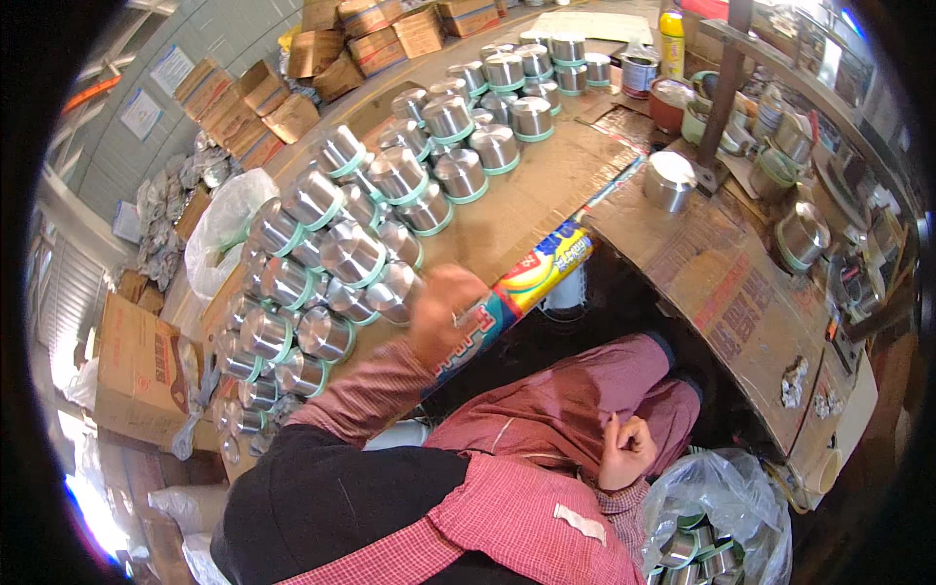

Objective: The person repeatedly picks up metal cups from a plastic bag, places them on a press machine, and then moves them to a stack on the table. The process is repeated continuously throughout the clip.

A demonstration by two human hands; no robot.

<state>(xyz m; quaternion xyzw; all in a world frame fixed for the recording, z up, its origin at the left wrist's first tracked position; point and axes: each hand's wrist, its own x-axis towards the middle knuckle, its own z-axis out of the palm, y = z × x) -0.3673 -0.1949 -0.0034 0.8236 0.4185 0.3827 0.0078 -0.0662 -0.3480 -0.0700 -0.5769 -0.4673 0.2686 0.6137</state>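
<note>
My left hand [449,310] reaches across the near edge of the cardboard-covered bench, smeared by motion, so its fingers are not clear. It is beside the nearest of many shiny steel cylinders [353,252] with pale green rims, some stacked on others. Under my left wrist runs a brightly printed strip [546,268] in yellow, red and blue along the bench edge. Above my lap, my right hand [626,450] is closed, fingers curled in, with nothing visible in them. Near its wrist stands a clear plastic bag [726,487] holding more green-rimmed metal pieces [704,546].
One steel cylinder [670,181] stands alone on the right-hand cardboard surface [726,283], near an upright metal post [726,97]. Bowls, a yellow spray can [672,45] and a tin [639,73] crowd behind. Cardboard boxes [395,37] line the back. Crumpled foil [795,382] lies at right.
</note>
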